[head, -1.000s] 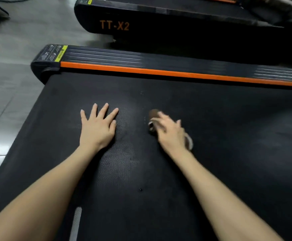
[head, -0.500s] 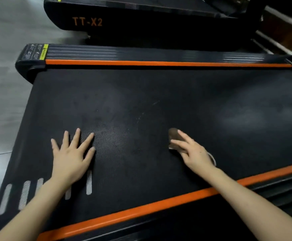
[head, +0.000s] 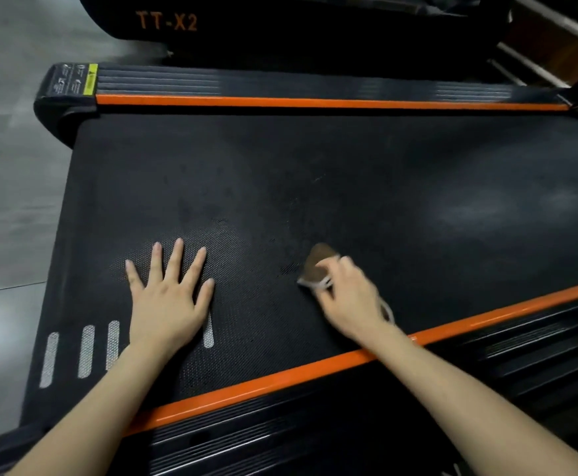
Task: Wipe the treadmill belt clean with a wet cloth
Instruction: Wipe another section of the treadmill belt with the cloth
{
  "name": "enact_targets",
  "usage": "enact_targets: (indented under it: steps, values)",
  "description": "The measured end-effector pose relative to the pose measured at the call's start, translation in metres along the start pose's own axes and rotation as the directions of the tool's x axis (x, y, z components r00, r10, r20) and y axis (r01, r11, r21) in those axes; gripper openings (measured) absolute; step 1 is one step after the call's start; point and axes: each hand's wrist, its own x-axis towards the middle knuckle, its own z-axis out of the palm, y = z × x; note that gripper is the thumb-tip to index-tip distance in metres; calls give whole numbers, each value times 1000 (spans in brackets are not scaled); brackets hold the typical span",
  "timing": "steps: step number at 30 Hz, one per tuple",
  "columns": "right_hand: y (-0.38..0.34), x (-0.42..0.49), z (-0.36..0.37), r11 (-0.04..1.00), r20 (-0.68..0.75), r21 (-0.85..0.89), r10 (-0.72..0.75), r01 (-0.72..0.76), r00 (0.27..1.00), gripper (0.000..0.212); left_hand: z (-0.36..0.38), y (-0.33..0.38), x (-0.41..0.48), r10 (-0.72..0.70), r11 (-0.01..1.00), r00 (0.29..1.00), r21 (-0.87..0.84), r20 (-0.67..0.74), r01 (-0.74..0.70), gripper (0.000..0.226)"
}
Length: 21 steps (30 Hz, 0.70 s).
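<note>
The black textured treadmill belt [head: 349, 187] fills the middle of the view, with dull smears on its right part. My right hand [head: 349, 297] holds a small brown cloth with a pale edge [head: 316, 262] against the belt near the front orange rail; its fingers are curled over the cloth, and the hand is blurred. Flat on the belt to the left lies my left hand [head: 169, 297], fingers spread and straight, holding nothing.
Orange rails run along the far side [head: 315, 102] and near side [head: 280, 376] of the belt, each with a black ribbed side step beyond it. White dashes [head: 85, 350] mark the belt's left end. A second treadmill marked TT-X2 [head: 167, 20] stands behind. Grey floor lies left.
The view pulled back, so the near orange rail now shows. My right hand slid the cloth sideways and towards me on the belt. My left hand shifted back near the white dashes and stays flat.
</note>
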Motion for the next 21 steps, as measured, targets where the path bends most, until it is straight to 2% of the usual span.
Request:
enact_targets:
  steps: [1,3,5,7,9,11,14,18,20,21]
  values:
    - [-12,-12,-1,998,66,-5,-69,70,995,46,0,-1,0,4,1000,1000,-2,-6,-4,65]
    - [-19,-21,-14,986,153,-104,-112,129,982,62,0,-1,0,9,1000,1000,-5,-9,-9,65]
    - [-12,-16,-29,977,65,-159,-132,141,989,70,0,-1,0,10,1000,1000,-13,-17,-10,65]
    - [-3,-7,-32,984,-42,-46,-171,169,984,62,0,-1,0,11,1000,1000,-16,-21,-11,65]
    - [-5,-2,-16,971,24,102,-220,216,975,56,1,-2,0,13,1000,1000,-15,-27,-13,65]
    - [-16,-8,7,965,99,169,-220,201,971,54,2,-3,0,13,1000,999,-19,-29,-14,64]
    - [-21,-15,14,952,80,134,-287,275,955,42,2,-5,0,18,1000,999,-10,-28,-18,64]
    - [15,-11,-4,867,146,90,-498,490,855,33,5,-5,1,13,1000,998,-21,-59,-14,66]
    - [56,-8,-10,891,102,34,-453,452,885,34,6,-5,1,9,1000,998,-21,-69,-10,67]
    - [76,-6,-14,932,53,29,-363,362,930,34,6,-5,1,0,1000,997,-20,-77,-1,67]
